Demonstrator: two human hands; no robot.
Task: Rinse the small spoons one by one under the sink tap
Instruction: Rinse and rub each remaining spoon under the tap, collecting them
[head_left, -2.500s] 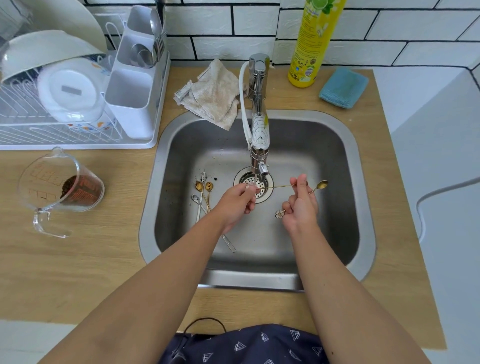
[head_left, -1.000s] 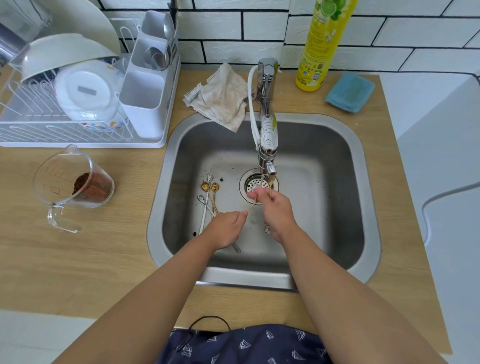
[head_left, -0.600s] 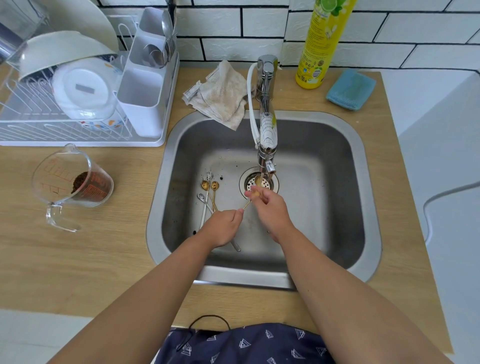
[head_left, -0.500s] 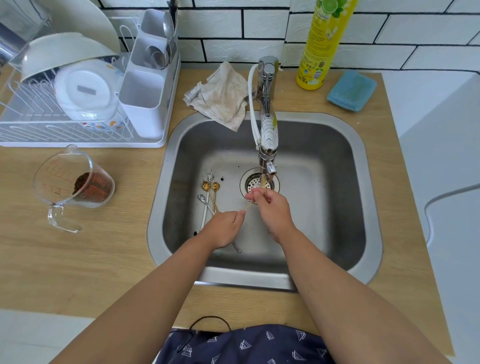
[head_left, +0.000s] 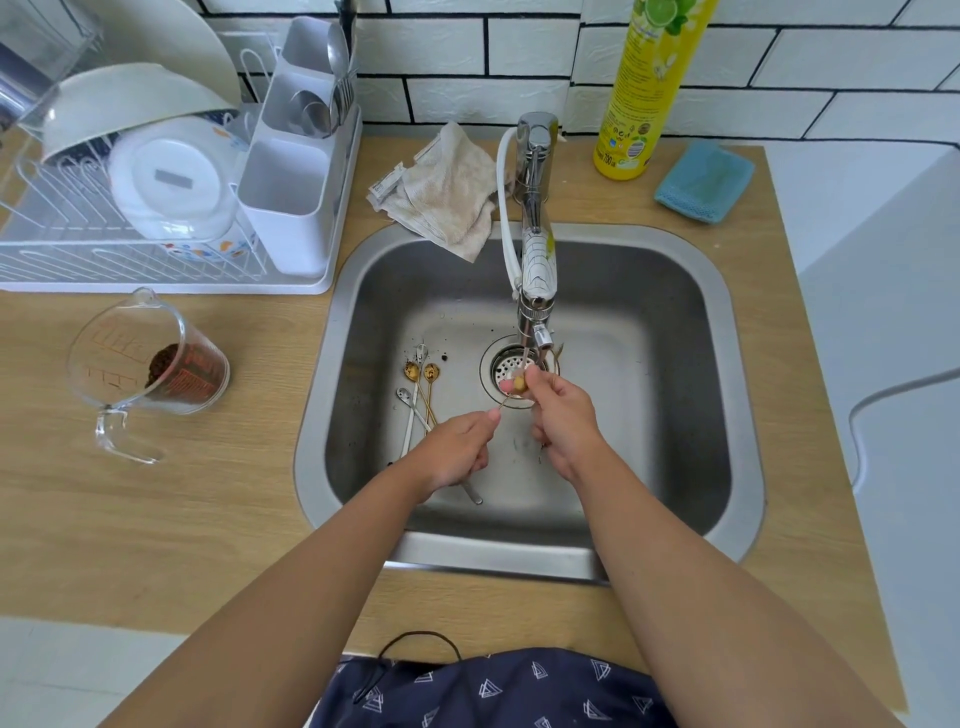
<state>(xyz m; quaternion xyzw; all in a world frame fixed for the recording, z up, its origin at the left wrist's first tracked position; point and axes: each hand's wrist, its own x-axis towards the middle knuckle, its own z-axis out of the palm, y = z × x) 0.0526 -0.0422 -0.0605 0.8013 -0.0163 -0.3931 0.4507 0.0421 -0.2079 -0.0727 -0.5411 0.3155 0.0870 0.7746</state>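
1. Head view: a person is standing at a square stainless-steel sink (head_left: 675, 270) set into a pale wooden counter (head_left: 156, 519).
2. The left hand (head_left: 457, 452) is pinching the handle end of a thin gold small spoon (head_left: 518, 384), fingers curled round it.
3. The right hand (head_left: 558, 421) is gripping that spoon's bowl with thumb and fingertips, just under the spout of the chrome tap (head_left: 535, 270), above the round drain strainer (head_left: 501, 366).
4. A few more small gold and silver spoons (head_left: 418, 384) are lying on the sink floor, left of the drain.
5. On the far left a white dish rack (head_left: 171, 280) is holding bowls; a clear measuring jug (head_left: 140, 364) is sitting nearer.
6. A yellow bottle (head_left: 639, 88) is standing far right of the tap.
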